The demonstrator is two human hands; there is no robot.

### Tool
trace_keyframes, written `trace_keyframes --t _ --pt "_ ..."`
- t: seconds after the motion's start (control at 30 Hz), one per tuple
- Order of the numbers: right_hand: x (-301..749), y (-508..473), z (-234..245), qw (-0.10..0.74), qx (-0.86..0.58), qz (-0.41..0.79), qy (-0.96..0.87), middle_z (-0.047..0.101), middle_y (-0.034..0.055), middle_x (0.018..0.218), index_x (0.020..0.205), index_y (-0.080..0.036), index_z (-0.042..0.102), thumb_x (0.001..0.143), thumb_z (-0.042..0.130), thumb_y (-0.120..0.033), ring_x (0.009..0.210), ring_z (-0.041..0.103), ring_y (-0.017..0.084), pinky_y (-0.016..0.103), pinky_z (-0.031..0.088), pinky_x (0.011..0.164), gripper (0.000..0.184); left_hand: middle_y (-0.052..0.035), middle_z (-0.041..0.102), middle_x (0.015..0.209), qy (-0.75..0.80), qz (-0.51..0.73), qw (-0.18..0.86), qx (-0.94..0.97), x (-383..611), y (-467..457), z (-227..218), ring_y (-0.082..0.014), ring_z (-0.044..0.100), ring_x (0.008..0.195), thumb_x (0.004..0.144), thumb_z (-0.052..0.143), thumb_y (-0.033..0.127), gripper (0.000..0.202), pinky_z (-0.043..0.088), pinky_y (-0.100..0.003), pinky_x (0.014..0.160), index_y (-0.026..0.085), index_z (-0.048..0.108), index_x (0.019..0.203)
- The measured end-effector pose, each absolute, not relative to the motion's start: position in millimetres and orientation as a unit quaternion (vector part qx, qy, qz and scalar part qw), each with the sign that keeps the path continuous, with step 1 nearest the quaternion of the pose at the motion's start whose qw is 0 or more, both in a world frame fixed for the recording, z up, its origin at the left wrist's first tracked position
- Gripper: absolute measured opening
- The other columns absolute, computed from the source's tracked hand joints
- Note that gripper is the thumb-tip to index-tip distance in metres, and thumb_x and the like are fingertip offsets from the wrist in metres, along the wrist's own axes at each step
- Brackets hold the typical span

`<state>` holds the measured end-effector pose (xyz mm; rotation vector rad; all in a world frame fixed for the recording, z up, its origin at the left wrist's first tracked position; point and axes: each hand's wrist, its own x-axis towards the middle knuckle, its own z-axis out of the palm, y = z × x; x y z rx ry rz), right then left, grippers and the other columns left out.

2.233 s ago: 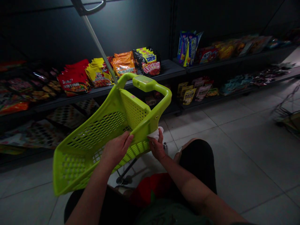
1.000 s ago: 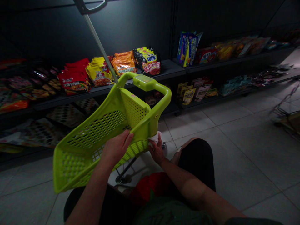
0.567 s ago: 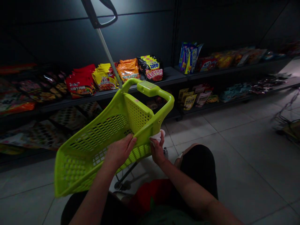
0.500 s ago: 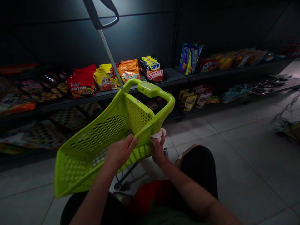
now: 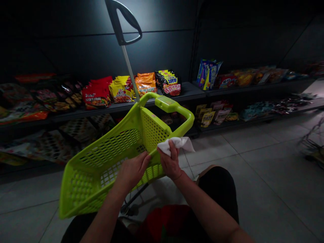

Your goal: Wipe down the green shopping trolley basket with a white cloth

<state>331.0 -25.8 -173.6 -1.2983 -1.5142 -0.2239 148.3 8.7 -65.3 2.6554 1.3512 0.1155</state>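
A lime-green plastic shopping cart (image 5: 108,143) with perforated sides stands before me, its handle at the upper right. My left hand (image 5: 133,168) grips the near rim of the basket, fingers curled over it into the inside. In my right hand (image 5: 170,162) is a crumpled white cloth (image 5: 176,144), pressed on the rim just below the handle; one end of the cloth hangs out to the right. Part of the rim is hidden under the cloth and fingers.
Behind the cart, a dark shelf (image 5: 187,89) carries red, yellow, orange and black snack packets (image 5: 145,82). Blue packets (image 5: 209,74) stand further right. A pole with a black loop handle (image 5: 126,30) rises behind the cart. Grey floor tiles (image 5: 265,175) lie at right.
My right hand has moved up from the cart's outer side onto its rim, and more of the white cloth shows. My left hand keeps its hold. The view has shifted slightly.
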Motion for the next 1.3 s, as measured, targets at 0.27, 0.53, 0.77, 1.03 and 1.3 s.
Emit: trace_keyframes --t 0.27,0.53,0.77,1.03,1.3 --pt "390 -32 -138 0.476 -0.515 -0.202 -0.684 0.052 -0.0016 0.146 0.122 -0.045 0.069 0.093 0.061 -0.024 0.138 0.044 0.03 0.06 0.021 0.123 0.037 -0.0055 0.075 0.091 0.435 0.03 0.082 0.896 151 4 -64 -0.0224 0.072 0.082 0.105 0.018 0.047 0.045 0.039 -0.029 0.065 0.025 0.058 0.107" --pt "391 -35 -104 0.587 -0.532 -0.202 -0.577 0.045 0.0036 0.151 0.122 -0.032 0.069 0.096 0.051 -0.025 0.139 0.044 0.032 0.063 0.022 0.122 0.033 -0.0049 0.076 0.092 0.431 0.028 0.085 0.898 153 4 -65 -0.0222 0.073 0.084 0.105 0.019 0.048 0.046 0.04 -0.029 0.066 0.026 0.059 0.107" --pt "388 -41 -87 0.41 -0.491 -0.225 -0.735 0.065 -0.0037 0.127 0.109 -0.041 0.073 0.088 0.071 -0.038 0.126 0.055 0.026 0.055 0.021 0.125 0.022 -0.0059 0.076 0.093 0.425 0.035 0.105 0.898 142 7 -65 -0.0228 0.072 0.081 0.105 0.022 0.044 0.042 0.042 -0.029 0.067 0.025 0.06 0.109" --pt "456 -29 -33 0.466 -0.501 -0.261 -0.681 0.069 0.0024 0.104 0.094 -0.028 0.073 0.093 0.062 -0.032 0.101 0.062 0.02 0.049 0.04 0.116 0.012 -0.0054 0.076 0.096 0.421 0.047 0.132 0.896 132 10 -67 -0.024 0.072 0.088 0.105 0.021 0.047 0.045 0.044 -0.03 0.071 0.027 0.061 0.108" --pt "437 -57 -21 0.405 -0.466 -0.287 -0.732 0.068 0.0029 0.092 0.087 -0.028 0.072 0.087 0.068 -0.031 0.096 0.061 0.021 0.042 0.05 0.1 0.005 -0.0018 0.075 0.082 0.386 0.065 0.149 0.908 111 7 -70 -0.0197 0.072 0.076 0.104 0.026 0.046 0.043 0.043 -0.026 0.065 0.028 0.064 0.097"
